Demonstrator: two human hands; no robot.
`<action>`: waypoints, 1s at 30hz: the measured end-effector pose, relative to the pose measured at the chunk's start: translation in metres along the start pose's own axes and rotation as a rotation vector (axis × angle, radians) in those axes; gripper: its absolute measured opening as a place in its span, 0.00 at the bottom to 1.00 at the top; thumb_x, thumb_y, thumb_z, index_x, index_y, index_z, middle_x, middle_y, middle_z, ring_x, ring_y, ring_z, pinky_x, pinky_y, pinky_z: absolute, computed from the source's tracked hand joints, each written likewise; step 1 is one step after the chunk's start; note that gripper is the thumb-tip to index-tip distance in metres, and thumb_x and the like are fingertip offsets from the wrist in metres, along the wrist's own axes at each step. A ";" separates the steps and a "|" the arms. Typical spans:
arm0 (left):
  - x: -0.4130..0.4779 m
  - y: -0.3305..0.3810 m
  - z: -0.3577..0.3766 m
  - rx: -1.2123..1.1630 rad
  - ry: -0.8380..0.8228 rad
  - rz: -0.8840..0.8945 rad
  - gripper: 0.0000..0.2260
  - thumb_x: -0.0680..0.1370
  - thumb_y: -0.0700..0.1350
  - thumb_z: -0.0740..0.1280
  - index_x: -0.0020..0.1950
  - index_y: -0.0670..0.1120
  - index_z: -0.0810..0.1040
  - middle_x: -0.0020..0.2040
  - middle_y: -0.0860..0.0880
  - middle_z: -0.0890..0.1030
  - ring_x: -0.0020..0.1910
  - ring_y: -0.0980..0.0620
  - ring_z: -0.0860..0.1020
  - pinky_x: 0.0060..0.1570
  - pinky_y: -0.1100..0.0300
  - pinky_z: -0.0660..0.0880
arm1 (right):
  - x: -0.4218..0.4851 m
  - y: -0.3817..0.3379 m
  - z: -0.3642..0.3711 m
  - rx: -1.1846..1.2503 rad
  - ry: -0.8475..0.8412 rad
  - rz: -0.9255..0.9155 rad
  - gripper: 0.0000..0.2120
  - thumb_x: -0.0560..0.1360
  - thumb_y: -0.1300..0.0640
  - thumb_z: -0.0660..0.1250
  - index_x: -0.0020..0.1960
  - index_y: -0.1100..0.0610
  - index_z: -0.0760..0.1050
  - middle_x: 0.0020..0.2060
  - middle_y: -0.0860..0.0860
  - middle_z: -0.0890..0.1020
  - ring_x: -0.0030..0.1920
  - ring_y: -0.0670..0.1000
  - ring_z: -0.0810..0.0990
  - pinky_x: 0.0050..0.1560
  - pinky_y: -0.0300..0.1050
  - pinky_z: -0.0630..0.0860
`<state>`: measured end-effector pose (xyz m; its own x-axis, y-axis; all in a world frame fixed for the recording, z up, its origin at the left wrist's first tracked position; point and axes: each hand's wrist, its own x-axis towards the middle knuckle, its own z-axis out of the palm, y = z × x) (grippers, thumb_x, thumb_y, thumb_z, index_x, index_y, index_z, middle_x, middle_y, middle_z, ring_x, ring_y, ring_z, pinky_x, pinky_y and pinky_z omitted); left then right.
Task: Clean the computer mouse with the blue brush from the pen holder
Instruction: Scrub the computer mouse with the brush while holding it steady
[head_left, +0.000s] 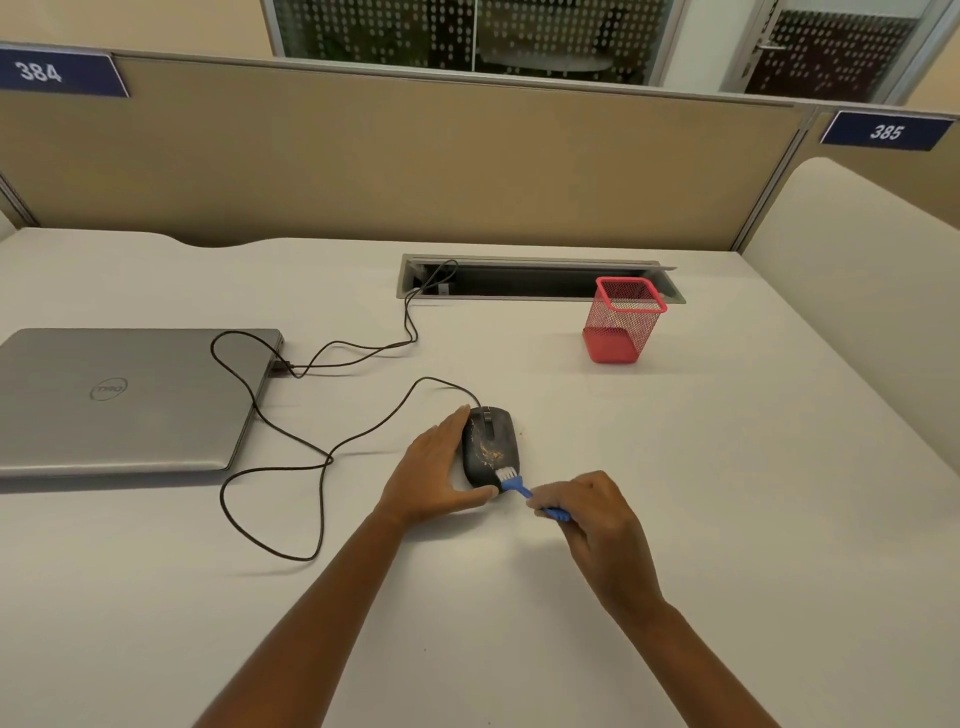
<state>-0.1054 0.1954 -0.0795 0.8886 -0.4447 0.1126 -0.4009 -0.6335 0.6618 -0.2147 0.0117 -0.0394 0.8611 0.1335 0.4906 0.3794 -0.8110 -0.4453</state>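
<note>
A black wired computer mouse (491, 441) lies on the white desk, with yellowish dirt on its back. My left hand (434, 470) cups its left side, thumb against its near end. My right hand (592, 512) pinches the handle of a small blue brush (522, 488). The brush's white bristles rest on the near right part of the mouse. A red mesh pen holder (621, 319) stands at the back right and looks empty.
A closed grey laptop (130, 400) lies at the left. The mouse's black cable (322, 457) loops across the desk between laptop and mouse. A second cable runs into an open cable tray (535, 283) at the back. A beige partition (395, 156) closes off the desk's far edge.
</note>
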 end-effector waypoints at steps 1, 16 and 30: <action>0.000 0.001 0.000 -0.003 0.006 0.008 0.46 0.61 0.68 0.62 0.73 0.48 0.54 0.71 0.50 0.66 0.68 0.51 0.65 0.64 0.63 0.58 | -0.002 0.000 -0.001 -0.003 -0.002 -0.010 0.08 0.63 0.68 0.74 0.41 0.61 0.82 0.36 0.55 0.86 0.41 0.47 0.75 0.36 0.38 0.77; 0.000 -0.002 0.002 -0.012 -0.001 -0.003 0.47 0.60 0.69 0.62 0.73 0.49 0.53 0.71 0.51 0.66 0.68 0.51 0.66 0.64 0.61 0.60 | 0.004 -0.006 0.001 -0.026 0.022 -0.014 0.08 0.64 0.68 0.73 0.41 0.59 0.82 0.35 0.53 0.85 0.38 0.50 0.78 0.34 0.41 0.80; -0.002 -0.004 0.002 0.015 -0.039 -0.018 0.48 0.61 0.69 0.60 0.74 0.48 0.50 0.74 0.50 0.61 0.71 0.51 0.62 0.69 0.57 0.59 | 0.029 -0.011 -0.007 0.007 0.123 0.033 0.07 0.66 0.66 0.70 0.44 0.61 0.82 0.36 0.55 0.85 0.41 0.46 0.71 0.40 0.39 0.73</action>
<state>-0.1062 0.1974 -0.0835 0.8863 -0.4575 0.0718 -0.3889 -0.6510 0.6519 -0.1968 0.0209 -0.0152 0.8255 0.0356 0.5633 0.3544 -0.8095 -0.4681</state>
